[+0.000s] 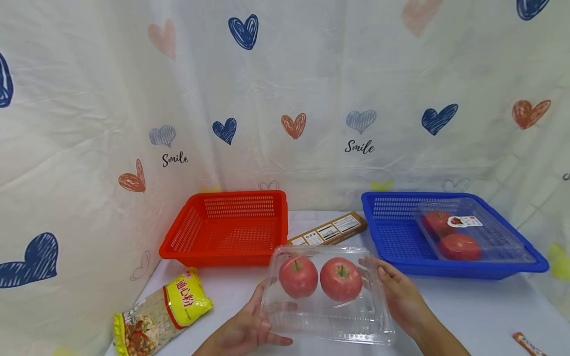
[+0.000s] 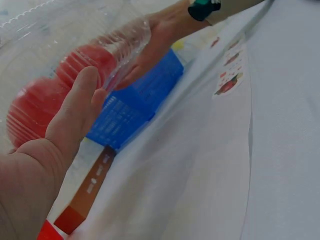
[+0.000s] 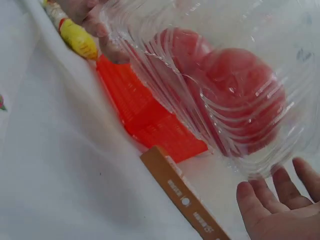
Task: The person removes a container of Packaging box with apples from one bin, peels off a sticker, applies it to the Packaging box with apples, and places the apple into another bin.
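Note:
Both hands hold a clear plastic box [image 1: 329,321] up in front of the body, over the white table. Two red apples, one on the left [image 1: 298,278] and one on the right [image 1: 342,280], lie side by side inside it. My left hand [image 1: 242,326] grips the box's left side; in the left wrist view its thumb lies along the plastic. At the opposite side, my right hand [image 1: 403,299] supports the box, some of its fingers seen through the plastic. The right wrist view shows that hand's fingertips [image 3: 245,190] at the box's edge.
A red basket [image 1: 240,259] stands back left. The blue basket [image 1: 445,269] back right contains another clear box [image 1: 503,247] with two apples and a label. Between them lies a long brown carton [image 1: 331,230]. A yellow-ended food bag [image 1: 165,314] is front left, a small orange-white stick packet [image 1: 527,343] front right.

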A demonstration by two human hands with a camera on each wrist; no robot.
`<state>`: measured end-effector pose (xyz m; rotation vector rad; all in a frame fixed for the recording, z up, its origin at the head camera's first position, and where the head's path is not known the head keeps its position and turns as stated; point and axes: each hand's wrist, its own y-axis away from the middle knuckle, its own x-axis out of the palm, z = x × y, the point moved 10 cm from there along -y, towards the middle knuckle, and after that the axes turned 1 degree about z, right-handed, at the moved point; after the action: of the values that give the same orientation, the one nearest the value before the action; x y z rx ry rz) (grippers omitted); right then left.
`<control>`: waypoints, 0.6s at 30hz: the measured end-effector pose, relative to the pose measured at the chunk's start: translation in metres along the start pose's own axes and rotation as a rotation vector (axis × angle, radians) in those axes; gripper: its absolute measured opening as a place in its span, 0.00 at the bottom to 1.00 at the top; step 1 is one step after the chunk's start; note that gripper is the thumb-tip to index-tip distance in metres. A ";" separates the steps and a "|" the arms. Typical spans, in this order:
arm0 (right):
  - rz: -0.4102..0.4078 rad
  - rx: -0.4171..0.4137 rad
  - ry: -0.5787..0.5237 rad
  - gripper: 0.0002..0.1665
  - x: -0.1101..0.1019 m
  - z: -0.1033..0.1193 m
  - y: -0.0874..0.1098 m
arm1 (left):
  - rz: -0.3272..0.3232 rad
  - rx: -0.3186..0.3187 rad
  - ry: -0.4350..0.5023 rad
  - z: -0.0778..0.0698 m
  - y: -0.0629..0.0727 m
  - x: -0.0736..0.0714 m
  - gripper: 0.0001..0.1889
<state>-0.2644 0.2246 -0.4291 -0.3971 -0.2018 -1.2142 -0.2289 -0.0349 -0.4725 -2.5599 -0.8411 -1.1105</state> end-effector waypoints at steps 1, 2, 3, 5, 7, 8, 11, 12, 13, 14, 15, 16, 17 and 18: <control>-0.032 0.014 0.034 0.22 -0.003 -0.002 0.001 | -0.024 -0.013 -0.001 0.002 0.000 -0.001 0.45; -0.060 0.020 0.059 0.23 -0.005 -0.003 0.002 | -0.045 -0.026 -0.008 0.003 0.000 -0.002 0.45; -0.089 0.029 0.076 0.24 -0.008 -0.005 0.003 | -0.073 -0.046 -0.027 0.006 0.000 -0.004 0.45; -0.119 0.039 0.111 0.27 -0.012 -0.007 0.005 | -0.135 -0.082 -0.083 0.011 0.001 -0.009 0.45; -0.108 0.029 0.124 0.29 -0.013 -0.009 0.005 | -0.197 -0.118 -0.159 0.015 0.002 -0.015 0.46; -0.107 0.033 0.126 0.29 -0.015 -0.011 0.006 | -0.213 -0.133 -0.196 0.017 0.002 -0.018 0.46; -0.086 0.025 0.145 0.30 -0.016 -0.013 0.005 | -0.238 -0.138 -0.278 0.018 0.001 -0.023 0.47; -0.071 0.025 0.145 0.30 -0.015 -0.015 0.005 | -0.250 -0.142 -0.296 0.018 0.001 -0.025 0.47; -0.060 0.018 0.154 0.31 -0.015 -0.015 0.005 | -0.256 -0.144 -0.316 0.017 0.001 -0.027 0.47; -0.044 0.014 0.158 0.31 -0.014 -0.015 0.004 | -0.269 -0.145 -0.329 0.017 0.000 -0.030 0.47; -0.023 0.006 0.168 0.32 -0.012 -0.015 0.004 | -0.284 -0.145 -0.346 0.016 0.000 -0.032 0.47; -0.005 0.002 0.176 0.32 -0.011 -0.015 0.004 | -0.303 -0.148 -0.357 0.015 0.000 -0.035 0.47; 0.008 -0.002 0.187 0.32 -0.010 -0.015 0.003 | -0.325 -0.156 -0.365 0.015 0.000 -0.038 0.47; 0.020 -0.006 0.200 0.32 -0.009 -0.015 0.003 | -0.339 -0.157 -0.367 0.015 0.000 -0.040 0.47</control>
<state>-0.2655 0.2275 -0.4467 -0.2799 -0.0217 -1.2267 -0.2422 -0.0453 -0.5116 -2.8771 -1.3663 -0.8194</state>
